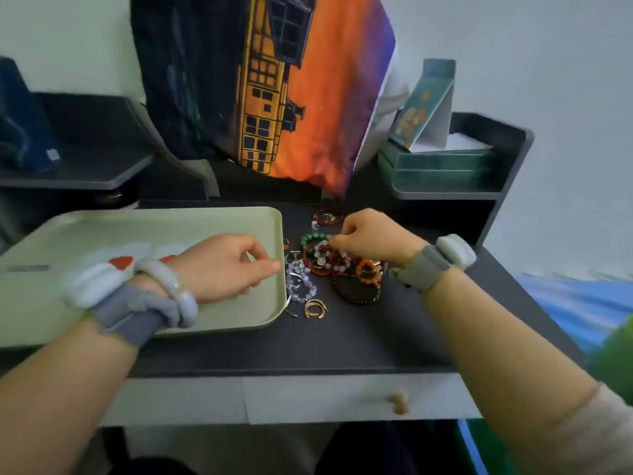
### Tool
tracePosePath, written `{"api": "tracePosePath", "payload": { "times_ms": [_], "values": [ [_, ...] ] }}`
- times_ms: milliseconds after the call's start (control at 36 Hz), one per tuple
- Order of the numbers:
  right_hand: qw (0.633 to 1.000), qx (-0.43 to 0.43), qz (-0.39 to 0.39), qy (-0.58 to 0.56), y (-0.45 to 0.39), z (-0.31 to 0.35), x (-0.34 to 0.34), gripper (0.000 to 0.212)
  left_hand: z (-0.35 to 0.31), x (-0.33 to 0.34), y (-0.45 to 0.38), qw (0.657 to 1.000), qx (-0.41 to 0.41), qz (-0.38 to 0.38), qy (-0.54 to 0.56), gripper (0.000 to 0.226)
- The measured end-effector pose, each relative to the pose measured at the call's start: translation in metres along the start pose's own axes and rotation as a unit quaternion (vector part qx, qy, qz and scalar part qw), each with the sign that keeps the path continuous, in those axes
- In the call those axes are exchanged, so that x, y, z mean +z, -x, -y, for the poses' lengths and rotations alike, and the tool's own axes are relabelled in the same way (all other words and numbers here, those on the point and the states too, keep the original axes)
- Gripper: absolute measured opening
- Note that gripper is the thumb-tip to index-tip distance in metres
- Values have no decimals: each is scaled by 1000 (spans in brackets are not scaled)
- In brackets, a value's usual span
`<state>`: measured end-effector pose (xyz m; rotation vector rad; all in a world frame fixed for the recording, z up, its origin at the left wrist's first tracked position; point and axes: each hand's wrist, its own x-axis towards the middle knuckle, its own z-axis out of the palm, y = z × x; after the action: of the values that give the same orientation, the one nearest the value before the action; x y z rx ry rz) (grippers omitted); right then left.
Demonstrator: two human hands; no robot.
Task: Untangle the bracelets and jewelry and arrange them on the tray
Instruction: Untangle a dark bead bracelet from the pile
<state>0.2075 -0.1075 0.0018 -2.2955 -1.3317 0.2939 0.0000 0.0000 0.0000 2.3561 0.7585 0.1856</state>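
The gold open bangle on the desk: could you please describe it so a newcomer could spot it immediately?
Start at the pale green tray on the dark desk. Just off its near right corner lies the gold bangle, nearest you in the jewelry pile. Unlike its beaded neighbours, it is bare metal.

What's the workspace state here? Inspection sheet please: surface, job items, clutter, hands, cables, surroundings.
Surface: dark desk top with a pale drawer front below.
Job's things: green tray on the desk's left, no jewelry seen on its visible part; tangled jewelry pile on the desk right of the tray; gold rings lie beside the pile, nearer the person.
Clutter: green boxes and a card on the right shelf.
Hands: left hand over the tray's right edge, fingers curled, hold unclear; right hand pinches at the pile.
Cables: nothing seen.
Surroundings: printed pillow behind the desk, white wall.
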Motion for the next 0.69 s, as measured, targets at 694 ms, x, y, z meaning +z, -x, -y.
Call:
{"api": "tracePosePath", "payload": {
  "times_ms": [694],
  "values": [
    [847, -114, 122, -504, -44, 23, -24, 8, -45, 0, -78, 927, 179, -82, 320, 28]
  ]
}}
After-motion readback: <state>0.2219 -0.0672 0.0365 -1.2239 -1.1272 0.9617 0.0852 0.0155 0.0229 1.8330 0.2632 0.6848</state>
